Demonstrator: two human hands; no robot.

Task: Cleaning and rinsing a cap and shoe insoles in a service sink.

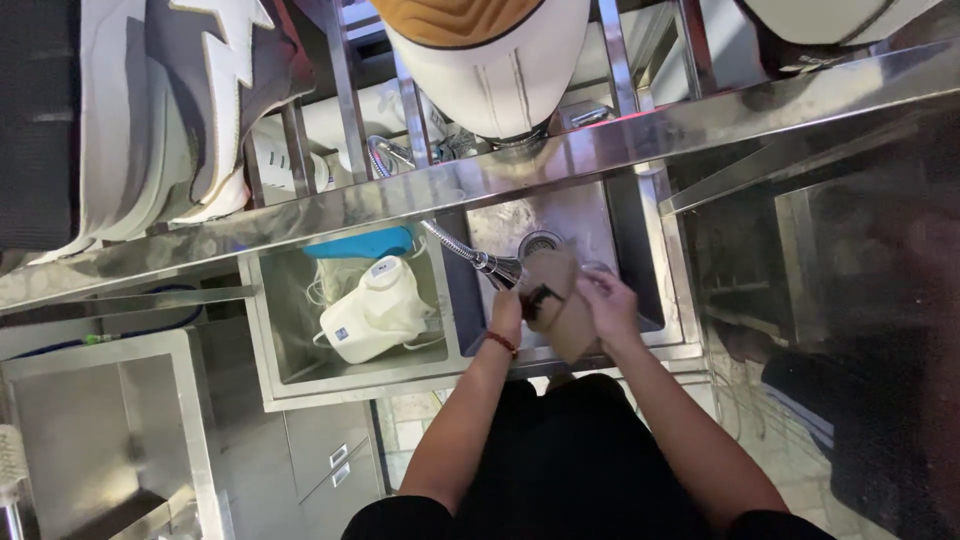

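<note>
Steel edges frame everything seen from above: a long shelf rail (560,160) crosses the scene beyond both hands, and the near rim of the sink (640,230) runs just under the wrists. Far to the left of the hands, a second basin (290,330) holds a white plastic jug (375,312) and a blue brush-like object (362,243), leaving little free space inside. A flexible hose sprayer (497,268) curves down from the rail, its nozzle just beyond the left hand (507,312). That hand, with a red bracelet at its wrist, is wrapped around the near side of a tan shoe (560,300). The shoe is held over the sink, close to the drain (540,243). On its right, the right hand (608,305) clasps the shoe's far side, fingers curled. Open basin floor remains beyond the hands.
</note>
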